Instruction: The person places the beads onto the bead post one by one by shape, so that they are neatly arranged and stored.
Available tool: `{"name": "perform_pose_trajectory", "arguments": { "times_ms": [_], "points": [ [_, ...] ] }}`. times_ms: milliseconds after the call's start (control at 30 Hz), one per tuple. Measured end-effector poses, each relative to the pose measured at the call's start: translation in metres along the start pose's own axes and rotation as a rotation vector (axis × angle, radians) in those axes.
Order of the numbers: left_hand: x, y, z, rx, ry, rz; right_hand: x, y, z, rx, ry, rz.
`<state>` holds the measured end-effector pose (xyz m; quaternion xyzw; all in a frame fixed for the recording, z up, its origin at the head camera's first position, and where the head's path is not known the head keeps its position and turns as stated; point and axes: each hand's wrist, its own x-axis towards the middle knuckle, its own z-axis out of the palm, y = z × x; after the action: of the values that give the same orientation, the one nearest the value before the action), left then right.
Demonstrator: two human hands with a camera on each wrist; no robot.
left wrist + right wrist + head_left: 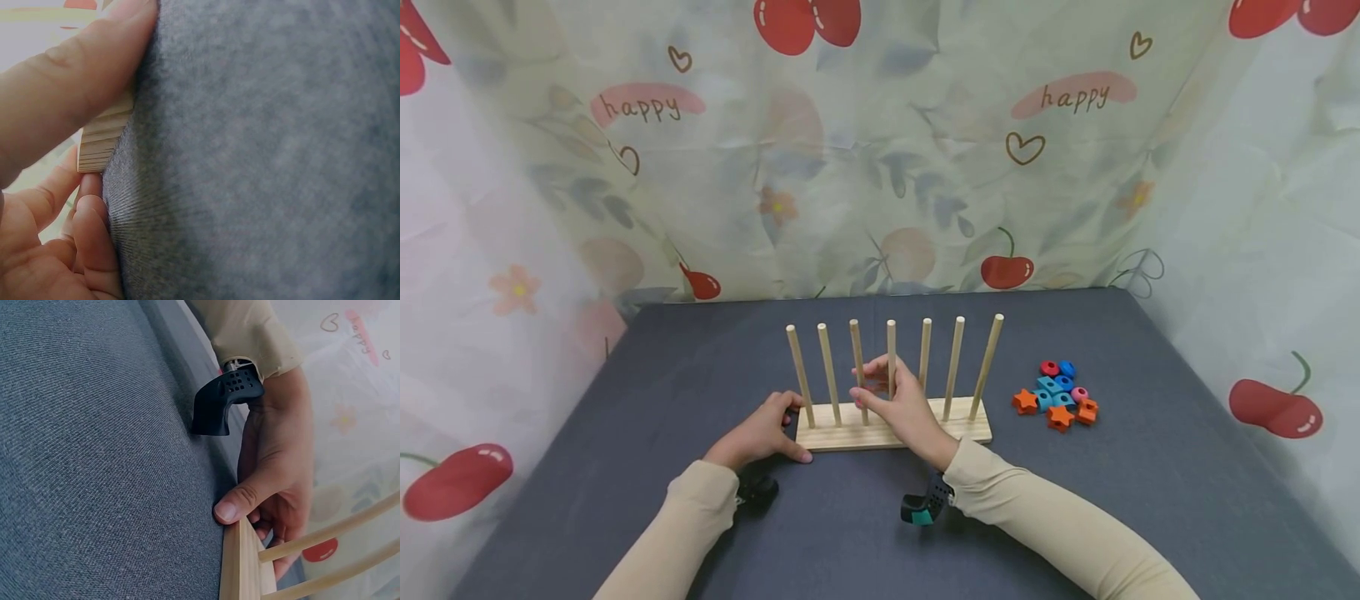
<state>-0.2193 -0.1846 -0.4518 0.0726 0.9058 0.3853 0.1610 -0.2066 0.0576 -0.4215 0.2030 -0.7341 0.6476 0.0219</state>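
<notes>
A pale wooden peg stand (842, 437) with several upright dowels lies along the tabletop in the head view. Its left end is gripped by my left hand (765, 433), thumb at the front edge and fingers round behind. The left wrist view shows that thumb (75, 75) across the end of the wooden base (103, 140). From the right wrist view the same left hand (281, 462) pinches the base's corner. My right hand (910, 412) reaches among the middle dowels, thumb and fingers apart, with a middle dowel (891, 354) passing between them. Its palm is hidden.
Right of the stand lies a cluster of small beads: orange stars (1060, 417), light blue blocks (1042, 399), a red bead (1049, 367), a pink bead (1079, 394) and blue ones (1067, 368). Dark grey cloth (1120, 508) covers the table; a printed curtain (850, 167) hangs behind.
</notes>
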Motion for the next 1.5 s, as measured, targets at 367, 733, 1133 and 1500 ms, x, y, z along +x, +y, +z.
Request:
{"name": "perform_pose_trajectory", "arguments": {
  "times_ms": [367,733,1133,1500],
  "points": [
    [-0.002,0.000,-0.001,-0.007,-0.006,-0.003,0.001,-0.001,0.000,0.017,-0.021,0.027],
    [-0.002,-0.002,0.000,-0.012,-0.002,0.013,-0.008,-0.004,-0.006,-0.093,-0.041,0.054],
    [-0.003,0.002,0.000,-0.024,-0.003,0.024,-0.048,-0.022,-0.041,-0.274,-0.329,0.294],
    [-0.003,0.001,-0.001,-0.015,0.004,0.017,-0.065,-0.061,-0.122,-0.440,-0.464,0.277]
  ]
}}
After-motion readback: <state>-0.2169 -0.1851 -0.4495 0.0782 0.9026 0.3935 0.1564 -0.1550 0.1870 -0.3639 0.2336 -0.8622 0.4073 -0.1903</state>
